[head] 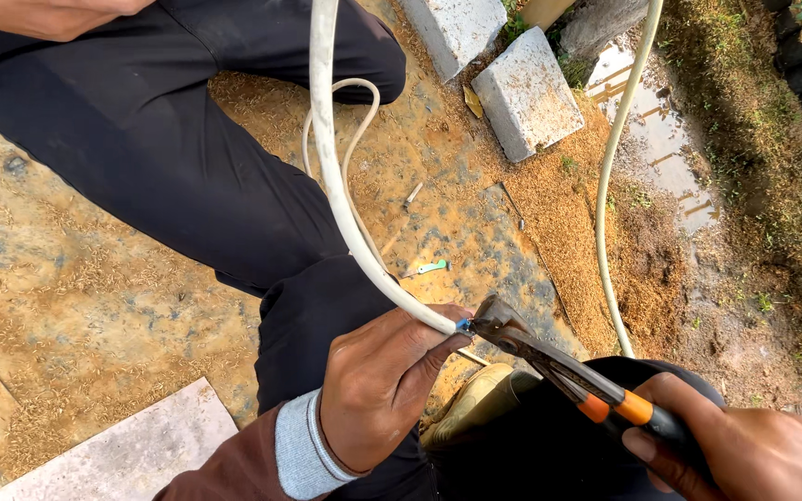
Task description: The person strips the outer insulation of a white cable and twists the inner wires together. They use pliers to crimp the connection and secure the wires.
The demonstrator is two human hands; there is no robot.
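White cable (331, 176) pinched in our left hand (378, 390) fingers; right hand (754, 455) fingers closed around pliers (549, 362), biting its end.

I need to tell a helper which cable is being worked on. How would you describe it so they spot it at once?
Start at the person's dark trousers. Across the knee runs a thick white cable, its end pinched in the left hand and bitten by pliers in the right hand. Unlike the thin hose by the puddle, blue wire shows at its cut tip.
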